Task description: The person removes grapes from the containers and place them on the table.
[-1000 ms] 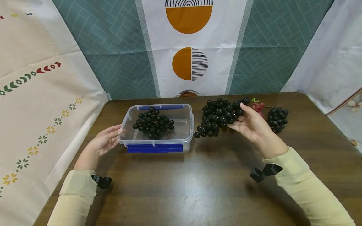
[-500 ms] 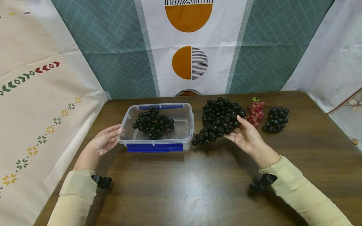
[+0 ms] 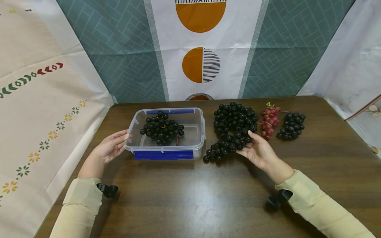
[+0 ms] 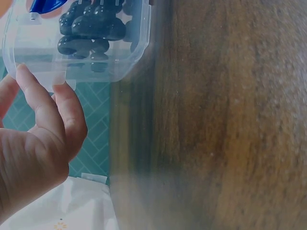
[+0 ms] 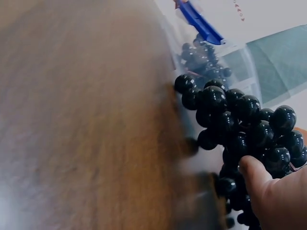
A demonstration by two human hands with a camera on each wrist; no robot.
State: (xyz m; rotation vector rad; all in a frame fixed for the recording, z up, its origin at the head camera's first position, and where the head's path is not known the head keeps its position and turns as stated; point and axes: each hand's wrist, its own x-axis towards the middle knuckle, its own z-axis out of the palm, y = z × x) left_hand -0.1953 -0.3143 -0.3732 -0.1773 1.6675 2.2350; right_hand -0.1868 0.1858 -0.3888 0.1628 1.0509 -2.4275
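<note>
My right hand [image 3: 262,152] holds a long bunch of black grapes [image 3: 229,144] by its right end, thumb on top and fingers beneath. Its left tip hangs near the clear plastic container's right front corner. In the right wrist view the thumb presses on the black grapes [image 5: 230,115]. The container [image 3: 190,135] has blue side clips and holds another black bunch [image 3: 160,129]. My left hand [image 3: 108,147] touches the container's left end with extended fingers. The left wrist view shows its fingertips against the clear wall [image 4: 96,74]. Directly behind the held bunch lies a large black bunch [image 3: 235,115].
A red grape bunch [image 3: 270,119] with a green stem lies right of the black ones. Farther right is a smaller black bunch [image 3: 291,126]. The brown wooden table [image 3: 184,195] ends at a patterned cloth [image 3: 128,72] behind.
My right hand has moved toward me with its bunch, drawing it away from the large bunch behind. The red grapes have come into fuller view. The left hand and container stay in place.
</note>
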